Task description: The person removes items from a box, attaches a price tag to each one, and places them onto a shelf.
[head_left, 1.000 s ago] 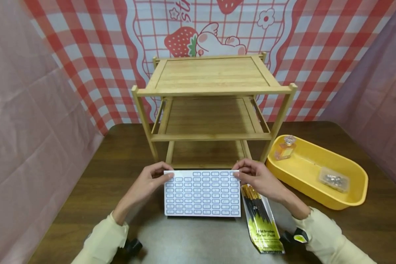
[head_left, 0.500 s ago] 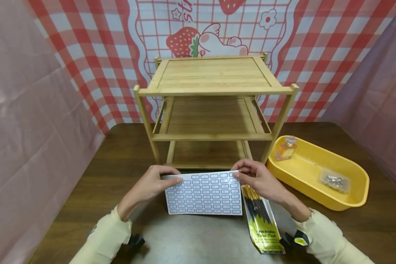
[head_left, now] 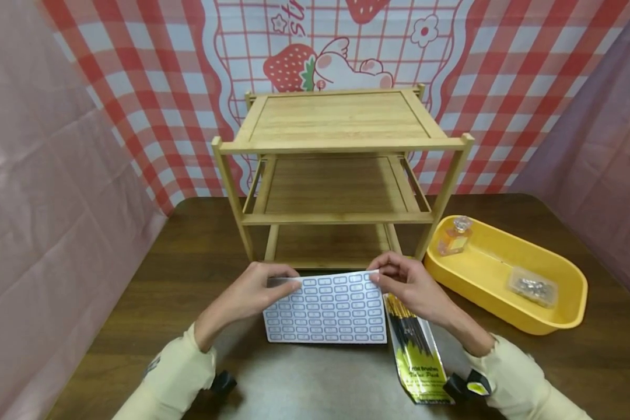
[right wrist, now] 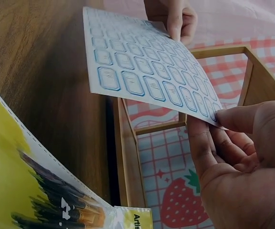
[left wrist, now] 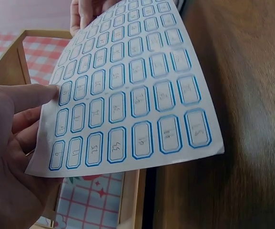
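A white sheet of blue-bordered label stickers [head_left: 325, 312], with small handwritten marks inside the boxes, is held up in front of the wooden shelf. My left hand [head_left: 254, 294] pinches its top edge left of the middle, thumb on the printed face and fingers behind. At the top right corner my right hand [head_left: 412, 286] pinches the sheet the same way. In the left wrist view the label sheet [left wrist: 123, 90] bends slightly between the hands. A pack of artist brushes [head_left: 417, 350] lies on the table just below my right hand.
A three-tier wooden shelf [head_left: 341, 146] stands behind the hands. To the right is a yellow tray [head_left: 483, 277] with a perfume bottle [head_left: 455, 236] and a clear box of small metal pieces [head_left: 532, 287]. A checked strawberry cloth [head_left: 152, 87] hangs behind.
My left hand has slid rightward along the sheet's top edge, from its left corner inward. The sheet has tilted slightly, while my right hand stays at its corner.
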`<state>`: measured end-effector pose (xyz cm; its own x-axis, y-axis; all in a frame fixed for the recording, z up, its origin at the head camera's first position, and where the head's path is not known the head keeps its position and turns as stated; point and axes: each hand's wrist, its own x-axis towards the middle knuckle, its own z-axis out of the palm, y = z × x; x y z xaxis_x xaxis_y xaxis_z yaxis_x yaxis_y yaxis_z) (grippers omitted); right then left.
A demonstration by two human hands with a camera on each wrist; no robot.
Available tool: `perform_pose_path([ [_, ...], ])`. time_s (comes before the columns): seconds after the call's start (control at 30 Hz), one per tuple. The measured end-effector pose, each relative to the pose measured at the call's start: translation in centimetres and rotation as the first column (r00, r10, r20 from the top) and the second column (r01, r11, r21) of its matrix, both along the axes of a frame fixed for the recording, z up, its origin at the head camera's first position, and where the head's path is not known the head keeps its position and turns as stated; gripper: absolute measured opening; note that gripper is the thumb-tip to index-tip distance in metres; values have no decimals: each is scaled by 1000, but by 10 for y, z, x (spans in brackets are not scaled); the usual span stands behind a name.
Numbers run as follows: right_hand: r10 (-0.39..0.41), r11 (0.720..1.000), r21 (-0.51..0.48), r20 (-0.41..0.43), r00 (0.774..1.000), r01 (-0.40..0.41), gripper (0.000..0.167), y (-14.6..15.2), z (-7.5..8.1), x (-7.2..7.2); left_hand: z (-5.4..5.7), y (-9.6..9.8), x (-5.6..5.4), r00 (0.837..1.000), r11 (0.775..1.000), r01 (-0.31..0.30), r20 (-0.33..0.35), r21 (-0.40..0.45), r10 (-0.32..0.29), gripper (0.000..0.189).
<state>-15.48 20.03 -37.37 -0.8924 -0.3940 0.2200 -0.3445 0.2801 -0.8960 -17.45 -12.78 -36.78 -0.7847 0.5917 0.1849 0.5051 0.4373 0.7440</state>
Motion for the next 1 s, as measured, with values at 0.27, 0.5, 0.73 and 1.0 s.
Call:
perform_pose_path([
  [0.27,-52,999,4,-99,994,53,8,-2,0,5,-1,4,5,992,998,-6,123,66,-2,16],
  [0.5,-145,977,104,-322,935,187,16,-3,4,12,0,8,8,983,994,-5,185,106,-15,15],
  [0.73,-152,958,104,-602,784,266,27,-9,7,14,0,12,10,982,990,32,181,138,-57,20],
  [1.0,-4,986,112,-732,681,126,18,-30,7,19,0,18,11,982,986,66,167,154,-91,20],
])
